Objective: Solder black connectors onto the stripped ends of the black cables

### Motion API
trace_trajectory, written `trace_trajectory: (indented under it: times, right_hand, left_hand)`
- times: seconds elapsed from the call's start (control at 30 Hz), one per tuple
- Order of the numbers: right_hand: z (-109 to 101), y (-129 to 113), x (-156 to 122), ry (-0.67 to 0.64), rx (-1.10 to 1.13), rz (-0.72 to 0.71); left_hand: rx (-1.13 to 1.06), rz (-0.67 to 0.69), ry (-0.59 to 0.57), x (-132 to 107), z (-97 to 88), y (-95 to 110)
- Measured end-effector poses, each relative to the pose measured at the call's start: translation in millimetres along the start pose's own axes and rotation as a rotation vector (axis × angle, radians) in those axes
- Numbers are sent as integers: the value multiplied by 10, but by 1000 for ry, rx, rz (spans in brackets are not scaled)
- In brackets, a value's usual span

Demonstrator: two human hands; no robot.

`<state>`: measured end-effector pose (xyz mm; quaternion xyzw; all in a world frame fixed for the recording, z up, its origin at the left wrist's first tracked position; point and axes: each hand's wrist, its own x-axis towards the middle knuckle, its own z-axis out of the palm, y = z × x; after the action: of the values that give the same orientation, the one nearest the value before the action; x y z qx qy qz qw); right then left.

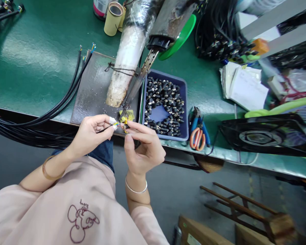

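Observation:
My left hand [90,133] pinches a black cable near its end, where thin coloured wires [116,124] stick out past white-wrapped fingertips. Between the thumb and fingers of my right hand [146,147] is a small dark connector [125,127], partly hidden by the fingers. The wire ends and the connector are close together; whether they touch I cannot tell. Just above them, the tip of a soldering iron [142,73] points down over a crumpled yellow piece [129,115] at the edge of a dark metal plate [91,81].
Right of the plate sits a blue tray [186,112] of small black connectors. Beyond it lie pliers [198,136] and a fan [260,137]. Black cables [63,98] hang along the left bench edge. A wrapped white tube [124,64] leans beside the iron. A wooden stool [244,207] lies below.

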<state>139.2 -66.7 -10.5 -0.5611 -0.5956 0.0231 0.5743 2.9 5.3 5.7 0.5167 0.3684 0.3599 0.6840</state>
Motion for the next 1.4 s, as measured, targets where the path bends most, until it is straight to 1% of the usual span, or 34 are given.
trace_trajectory:
  times: [0.13, 0.33, 0.47, 0.53, 0.6, 0.7, 0.83, 1.03, 1.23, 1.4]
  right_hand:
    - [1, 1, -2, -15, 15, -2]
    - [-8, 10, -31, -43, 1, 2]
    - [10, 19, -42, -8, 81, 132]
    - [18, 25, -39, -17, 113, 190]
    - [22, 33, -33, -43, 115, 211]
    - [24, 44, -19, -77, 70, 192]
    - [30, 51, 9, -98, 18, 128]
    - [45, 65, 43, -92, -8, 82]
    - [58, 86, 78, -82, 4, 62]
    - [65, 55, 125, -74, -17, 45]
  left_hand:
    - [7, 11, 15, -3, 2, -12]
    - [87, 69, 54, -13, 11, -57]
    - [140, 85, 45, -9, 26, -61]
    - [142, 83, 40, -2, 32, -48]
    - [145, 69, 39, 8, 35, -38]
    - [145, 58, 35, 21, 34, -39]
    - [129, 66, 37, 34, 35, -36]
    - [175, 81, 43, 68, 47, 5]
    - [204, 110, 65, 78, 46, -19]
    - [234, 136, 75, 74, 45, 6]
